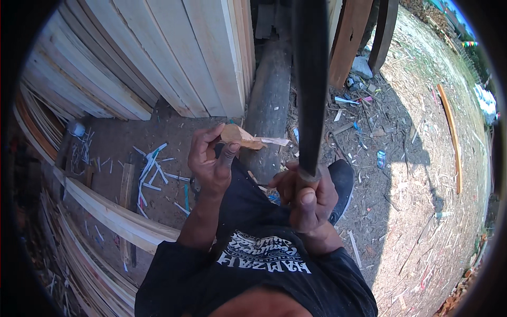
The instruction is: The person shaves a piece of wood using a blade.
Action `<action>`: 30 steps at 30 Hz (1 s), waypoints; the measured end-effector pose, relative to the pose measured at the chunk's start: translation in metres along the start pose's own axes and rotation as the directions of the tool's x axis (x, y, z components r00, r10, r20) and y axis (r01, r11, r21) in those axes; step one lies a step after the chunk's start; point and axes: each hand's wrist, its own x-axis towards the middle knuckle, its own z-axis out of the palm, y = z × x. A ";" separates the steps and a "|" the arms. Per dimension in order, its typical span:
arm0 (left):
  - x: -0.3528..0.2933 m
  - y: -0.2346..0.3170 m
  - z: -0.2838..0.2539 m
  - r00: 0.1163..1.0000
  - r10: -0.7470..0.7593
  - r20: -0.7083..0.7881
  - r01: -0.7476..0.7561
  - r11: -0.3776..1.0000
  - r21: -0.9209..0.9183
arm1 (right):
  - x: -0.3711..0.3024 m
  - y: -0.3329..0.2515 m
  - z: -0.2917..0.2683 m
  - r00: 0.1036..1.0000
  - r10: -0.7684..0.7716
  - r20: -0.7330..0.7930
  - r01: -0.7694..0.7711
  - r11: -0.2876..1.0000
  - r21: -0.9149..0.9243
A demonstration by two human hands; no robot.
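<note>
My left hand pinches a short chunk of pale wood between thumb and fingers. The chunk has a flat, roughly round end facing me, and a thin splinter sticks out from its right side. In my right hand, fingers wrap round the handle of a machete. Its long dark blade points up and away, apart from the wood. Beneath and beyond the chunk lies a thick grey log, running away from me between my knees.
Tall pale planks lean at the far left. A long board crosses the left side, and white strips litter the dirt. At the right are brown posts, scattered scraps and a long orange-brown stick.
</note>
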 end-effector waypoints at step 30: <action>0.068 -0.017 0.005 0.969 -0.244 -0.037 0.236 0.962 -0.138 | 0.061 0.027 0.012 0.889 0.449 0.092 -0.458 0.881 0.117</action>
